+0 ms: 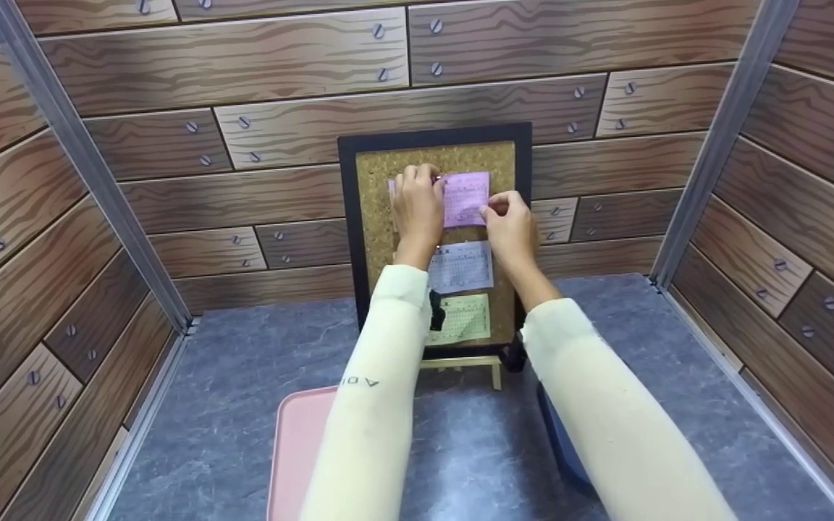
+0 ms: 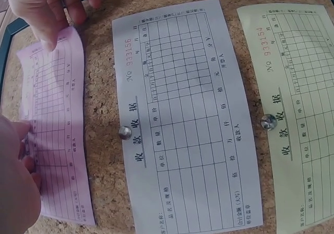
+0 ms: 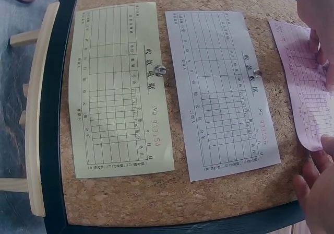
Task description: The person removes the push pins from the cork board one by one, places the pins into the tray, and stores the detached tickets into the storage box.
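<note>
A pink receipt slip (image 1: 466,200) lies at the top of a framed corkboard (image 1: 381,166). My left hand (image 1: 417,206) covers its left part, fingers and thumb curled together at the upper edge's middle; whether a pin sits between them is hidden. At the slip's right edge, my right hand (image 1: 515,231) pinches the paper between thumb and finger. Below hang a pale blue-white receipt (image 2: 182,124) and a yellow-green receipt (image 3: 117,88), each with a clear round pushpin at its upper middle, such as the pushpin (image 2: 125,133) on the pale one.
The corkboard leans upright on a wooden easel (image 3: 34,119), before a wood-patterned wall (image 1: 243,65). A pink tray (image 1: 301,434) lies at the front left, partly behind the left sleeve. Beside the right sleeve shows the edge of a dark blue tray (image 1: 562,441). Grey marbled tabletop (image 1: 243,362) surrounds them.
</note>
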### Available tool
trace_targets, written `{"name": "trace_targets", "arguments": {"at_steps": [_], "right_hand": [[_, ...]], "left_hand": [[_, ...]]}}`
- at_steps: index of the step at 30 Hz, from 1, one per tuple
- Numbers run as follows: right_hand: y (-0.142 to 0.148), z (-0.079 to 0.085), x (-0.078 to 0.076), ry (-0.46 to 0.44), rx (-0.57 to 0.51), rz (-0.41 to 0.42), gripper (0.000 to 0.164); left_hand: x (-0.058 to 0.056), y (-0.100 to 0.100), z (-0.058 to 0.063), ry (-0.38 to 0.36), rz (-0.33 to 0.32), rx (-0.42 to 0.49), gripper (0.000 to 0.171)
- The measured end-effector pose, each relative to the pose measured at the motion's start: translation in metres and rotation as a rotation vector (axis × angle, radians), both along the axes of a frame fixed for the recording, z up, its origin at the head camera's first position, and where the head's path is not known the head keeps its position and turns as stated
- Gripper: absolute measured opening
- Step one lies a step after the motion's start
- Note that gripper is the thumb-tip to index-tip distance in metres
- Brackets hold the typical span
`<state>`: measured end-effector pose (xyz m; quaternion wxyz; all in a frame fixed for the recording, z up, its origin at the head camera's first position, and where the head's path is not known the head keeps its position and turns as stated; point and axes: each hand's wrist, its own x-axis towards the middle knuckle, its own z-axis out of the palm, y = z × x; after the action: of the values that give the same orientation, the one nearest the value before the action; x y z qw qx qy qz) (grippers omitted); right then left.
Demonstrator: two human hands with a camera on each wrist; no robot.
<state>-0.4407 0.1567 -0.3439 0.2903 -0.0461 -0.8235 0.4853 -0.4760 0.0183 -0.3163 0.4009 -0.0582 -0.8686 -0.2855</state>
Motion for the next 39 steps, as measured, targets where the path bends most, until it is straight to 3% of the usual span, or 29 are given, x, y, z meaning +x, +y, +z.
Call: {"name": "trace_targets", "arguments": {"at_steps": [8, 18, 39], "right_hand": [[0.0015, -0.0034, 0.001, 0.082, -0.002, -0.007, 0.024], [0.002, -0.0058, -0.0007, 0.22, -0.01, 0.087, 0.022], [-0.0001, -0.0089, -0.0011, 0.269, -0.06, 0.144, 0.023]], "left_hand": [[-0.0004, -0.0022, 0.0018, -0.007, -0.012, -0.009, 0.013], [0.0019, -0.0033, 0.0058, -0.028, -0.026, -0.009, 0.014], [0.0025, -0.0064, 0.0098, -0.043, -0.091, -0.013, 0.013]]}}
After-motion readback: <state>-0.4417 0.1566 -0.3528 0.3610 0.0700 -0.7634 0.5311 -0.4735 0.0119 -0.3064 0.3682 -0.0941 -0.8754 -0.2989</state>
